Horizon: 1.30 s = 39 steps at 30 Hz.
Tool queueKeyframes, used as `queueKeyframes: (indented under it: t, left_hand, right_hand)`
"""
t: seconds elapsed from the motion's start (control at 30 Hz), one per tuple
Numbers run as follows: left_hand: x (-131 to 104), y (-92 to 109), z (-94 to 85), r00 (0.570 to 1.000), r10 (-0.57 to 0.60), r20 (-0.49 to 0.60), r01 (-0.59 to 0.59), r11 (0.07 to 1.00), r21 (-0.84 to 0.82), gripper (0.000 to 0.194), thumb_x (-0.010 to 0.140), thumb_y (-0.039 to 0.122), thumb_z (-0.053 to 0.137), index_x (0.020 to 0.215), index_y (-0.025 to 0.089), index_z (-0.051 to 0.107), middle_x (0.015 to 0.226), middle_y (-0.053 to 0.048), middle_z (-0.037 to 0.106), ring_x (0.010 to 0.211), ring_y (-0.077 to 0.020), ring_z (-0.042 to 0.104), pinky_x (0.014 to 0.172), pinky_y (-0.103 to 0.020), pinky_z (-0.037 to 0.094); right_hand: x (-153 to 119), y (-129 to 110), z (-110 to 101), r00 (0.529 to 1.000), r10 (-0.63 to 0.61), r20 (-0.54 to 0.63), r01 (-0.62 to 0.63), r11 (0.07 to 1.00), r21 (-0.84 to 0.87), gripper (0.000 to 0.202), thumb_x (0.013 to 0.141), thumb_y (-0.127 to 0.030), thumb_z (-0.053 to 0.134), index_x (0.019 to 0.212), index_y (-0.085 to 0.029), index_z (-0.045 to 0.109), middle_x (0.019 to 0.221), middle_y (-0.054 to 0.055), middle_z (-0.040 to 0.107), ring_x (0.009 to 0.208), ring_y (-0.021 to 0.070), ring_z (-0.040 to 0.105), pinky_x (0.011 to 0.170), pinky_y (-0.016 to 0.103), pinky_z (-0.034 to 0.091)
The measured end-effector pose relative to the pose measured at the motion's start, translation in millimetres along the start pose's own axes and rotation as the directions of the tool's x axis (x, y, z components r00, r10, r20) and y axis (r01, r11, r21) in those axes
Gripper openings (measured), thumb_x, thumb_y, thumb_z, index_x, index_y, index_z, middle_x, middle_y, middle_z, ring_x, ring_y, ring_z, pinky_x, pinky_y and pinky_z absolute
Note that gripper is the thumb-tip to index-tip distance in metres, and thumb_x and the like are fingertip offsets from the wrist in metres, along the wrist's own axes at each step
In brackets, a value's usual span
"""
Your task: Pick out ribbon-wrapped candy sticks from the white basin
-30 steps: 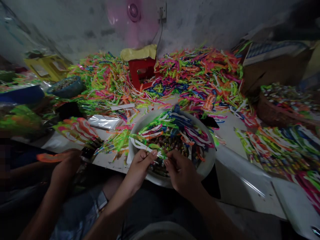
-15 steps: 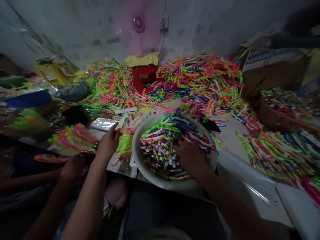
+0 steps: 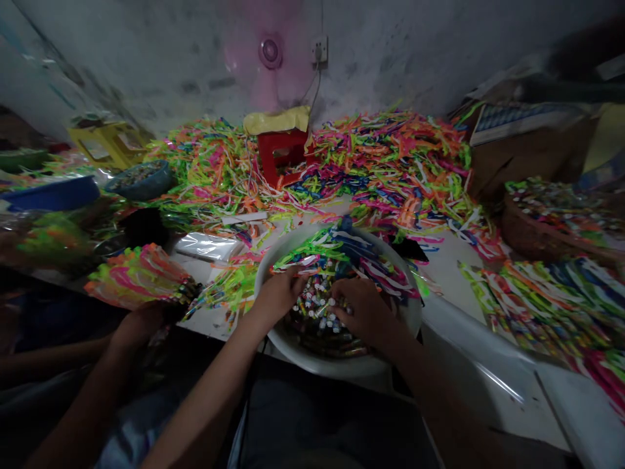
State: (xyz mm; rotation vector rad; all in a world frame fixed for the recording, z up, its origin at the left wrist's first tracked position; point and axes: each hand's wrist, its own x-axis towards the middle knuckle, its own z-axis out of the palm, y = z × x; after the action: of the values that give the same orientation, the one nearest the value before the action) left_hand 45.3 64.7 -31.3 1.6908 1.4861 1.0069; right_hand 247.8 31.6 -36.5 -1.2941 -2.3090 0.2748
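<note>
A round white basin (image 3: 336, 368) stands in front of me, holding many small tubes with white ends (image 3: 319, 303). Green, blue and pink strips (image 3: 361, 251) lie over the back of its contents. My left hand (image 3: 279, 296) is over the basin's left part, its fingers bent down at the tubes; whether it holds one is too dark to tell. Across from it, my right hand (image 3: 364, 309) reaches in from the right with curled fingers and the thumb at the white-ended tubes. What lies between its fingers is not clear.
At left, a neighbour's hand (image 3: 141, 322) holds a bundle of colourful strips (image 3: 141, 277). Behind are a large strip pile (image 3: 400, 163), a red stool (image 3: 280, 153) and a pink fan (image 3: 270, 52). Clear plastic packaging (image 3: 208, 246) lies left; laid-out strips (image 3: 551, 299) are right.
My left hand has moved right and down from the packets into the basin's left side. My right hand has shifted slightly, staying in the basin. The neighbour's bundle has moved a little.
</note>
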Motion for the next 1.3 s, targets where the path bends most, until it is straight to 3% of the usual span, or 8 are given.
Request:
queueKeyframes:
  t: [0.2,0.3,0.37,0.47,0.6,0.83,1.03,1.3]
  left_hand:
    - [-30.9,-0.7,-16.9,0.993,0.014,0.114,-0.029,0.991,0.132,0.031,0.086,0.042,0.046,0.094,0.020,0.067,0.073,-0.005,0.066,0.069,-0.0206,0.060,0.064,-0.026,0.040]
    - [-50.2,5.4,-17.6,0.995,0.010,0.096,0.003,0.991,-0.132,0.031,0.081,0.036,0.055,0.109,0.023,0.060,0.077,-0.002,0.066,0.060,-0.0153,0.057,0.056,-0.022,0.040]
    - [-55.9,12.1,-12.9,0.995,-0.029,0.100,0.065,0.925,-0.375,0.050,0.075,0.030,0.064,0.123,0.025,0.050,0.080,-0.002,0.067,0.058,-0.0132,0.057,0.057,-0.021,0.043]
    - [-53.0,22.2,-0.4,0.976,-0.116,0.187,0.212,0.728,-0.652,0.058,0.065,0.026,0.073,0.119,0.022,0.052,0.081,-0.004,0.069,0.064,-0.0147,0.062,0.063,-0.025,0.048]
    - [-44.0,29.8,17.7,0.948,-0.223,0.226,0.316,0.582,-0.750,0.037,0.061,0.031,0.076,0.092,0.017,0.063,0.079,-0.006,0.070,0.068,-0.0188,0.065,0.059,-0.027,0.051]
    - [-45.7,28.3,25.4,0.942,-0.243,0.234,0.327,0.493,-0.806,0.028,0.062,0.030,0.077,0.081,0.019,0.060,0.076,-0.003,0.070,0.074,-0.0196,0.067,0.064,-0.030,0.055]
    - [-46.5,24.6,25.2,0.928,-0.238,0.287,0.370,0.494,-0.787,0.034,0.065,0.028,0.076,0.090,0.015,0.056,0.091,-0.006,0.071,0.075,-0.0167,0.068,0.064,-0.025,0.055]
    - [-45.7,24.0,26.4,0.943,-0.231,0.238,0.326,0.514,-0.793,0.031,0.064,0.033,0.076,0.086,0.019,0.061,0.085,-0.005,0.072,0.084,-0.0232,0.068,0.066,-0.030,0.057]
  right_hand:
    - [-14.0,-5.1,-6.9,0.961,0.241,-0.135,-0.170,0.902,0.398,0.016,0.089,-0.034,0.048,0.095,-0.019,0.049,0.082,0.001,0.058,0.074,0.0144,0.055,0.068,0.025,0.041]
    - [-29.6,-16.3,-5.7,0.950,0.300,-0.087,-0.222,0.844,0.489,0.021,0.093,-0.037,0.040,0.104,-0.021,0.048,0.080,0.001,0.057,0.071,0.0134,0.054,0.064,0.023,0.042]
    - [-40.4,-25.4,-3.4,0.950,0.310,-0.044,-0.244,0.823,0.513,0.024,0.095,-0.038,0.035,0.106,-0.022,0.048,0.081,0.001,0.057,0.071,0.0133,0.054,0.062,0.022,0.042]
    - [-52.3,-37.5,2.2,0.959,0.284,0.008,-0.252,0.835,0.490,0.022,0.095,-0.036,0.034,0.104,-0.022,0.049,0.087,0.002,0.059,0.076,0.0139,0.056,0.065,0.023,0.042]
    - [-56.6,-45.1,13.5,0.959,0.284,-0.010,-0.259,0.889,0.377,0.014,0.091,-0.030,0.042,0.099,-0.021,0.050,0.084,0.003,0.062,0.077,0.0176,0.059,0.067,0.027,0.042]
    - [-53.7,-45.1,23.4,0.919,0.363,-0.151,-0.321,0.915,0.245,0.011,0.088,-0.030,0.048,0.096,-0.022,0.050,0.082,0.001,0.065,0.076,0.0184,0.062,0.066,0.027,0.042]
    - [-53.4,-45.2,21.4,0.929,0.342,-0.138,-0.301,0.919,0.255,0.012,0.089,-0.031,0.046,0.096,-0.022,0.051,0.079,0.000,0.066,0.073,0.0169,0.062,0.063,0.025,0.040]
    - [-53.9,-44.9,22.9,0.932,0.330,-0.149,-0.304,0.937,0.169,0.017,0.090,-0.032,0.044,0.095,-0.021,0.056,0.077,0.001,0.066,0.069,0.0182,0.061,0.061,0.025,0.038]
